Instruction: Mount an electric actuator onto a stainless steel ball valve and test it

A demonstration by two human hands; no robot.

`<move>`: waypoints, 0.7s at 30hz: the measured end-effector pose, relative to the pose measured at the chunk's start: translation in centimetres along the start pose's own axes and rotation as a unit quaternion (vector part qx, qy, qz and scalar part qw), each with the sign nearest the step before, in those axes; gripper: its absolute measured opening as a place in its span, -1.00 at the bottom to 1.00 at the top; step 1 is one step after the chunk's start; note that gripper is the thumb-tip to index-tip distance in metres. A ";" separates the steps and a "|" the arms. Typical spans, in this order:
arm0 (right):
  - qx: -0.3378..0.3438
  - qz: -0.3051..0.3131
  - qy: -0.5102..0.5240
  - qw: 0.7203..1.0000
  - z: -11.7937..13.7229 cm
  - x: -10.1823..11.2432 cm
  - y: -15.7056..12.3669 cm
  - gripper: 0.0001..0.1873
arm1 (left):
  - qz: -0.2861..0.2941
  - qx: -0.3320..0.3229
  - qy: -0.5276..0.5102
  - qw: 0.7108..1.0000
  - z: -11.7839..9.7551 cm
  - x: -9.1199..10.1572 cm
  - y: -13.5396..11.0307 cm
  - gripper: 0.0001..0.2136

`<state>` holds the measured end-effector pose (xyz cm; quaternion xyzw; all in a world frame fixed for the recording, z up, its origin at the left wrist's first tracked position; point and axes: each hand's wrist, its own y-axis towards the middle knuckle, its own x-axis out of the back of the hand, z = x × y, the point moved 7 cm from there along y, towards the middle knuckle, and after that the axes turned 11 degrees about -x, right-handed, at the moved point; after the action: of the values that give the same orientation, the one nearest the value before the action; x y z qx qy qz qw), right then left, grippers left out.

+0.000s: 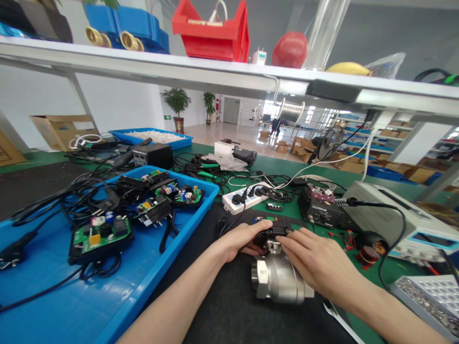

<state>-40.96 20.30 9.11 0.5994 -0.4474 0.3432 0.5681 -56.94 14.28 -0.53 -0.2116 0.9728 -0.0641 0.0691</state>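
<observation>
A metal ball valve lies on the black mat in front of me. On its stem sits a black actuator housing, with a bit of green circuit board showing at its far side. My left hand is closed around the housing's left side, thumb on top and fingers curled below. From the right, my right hand presses its closed fingers against the housing and the stem mount; its fingertips are partly hidden. An open-end wrench lies right of the valve, below my right forearm.
A blue tray on the left holds several black housings with circuit boards and cables. Behind the valve is a white power strip. On the right stand a soldering station, a bench power supply and a parts box. A shelf crosses overhead.
</observation>
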 end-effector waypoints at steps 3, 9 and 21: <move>-0.121 0.008 0.095 0.988 -2.0 -1.1 -3.0 -0.59 | 0.006 -0.002 -0.002 1.000 0.0 0.1 0.0 -0.38; -0.241 0.090 0.202 0.945 -1.8 -6.3 -7.1 0.01 | 0.017 0.003 0.003 1.000 0.0 0.0 0.2 -0.37; -0.275 -0.018 0.279 0.920 1.3 -6.4 -9.2 -0.18 | 0.093 0.028 0.107 0.989 -0.5 -0.6 -1.4 -0.30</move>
<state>-34.87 19.52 -0.34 0.3072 -0.3363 0.3499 0.8186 -55.91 13.29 0.22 -0.1100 0.9879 -0.1069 -0.0241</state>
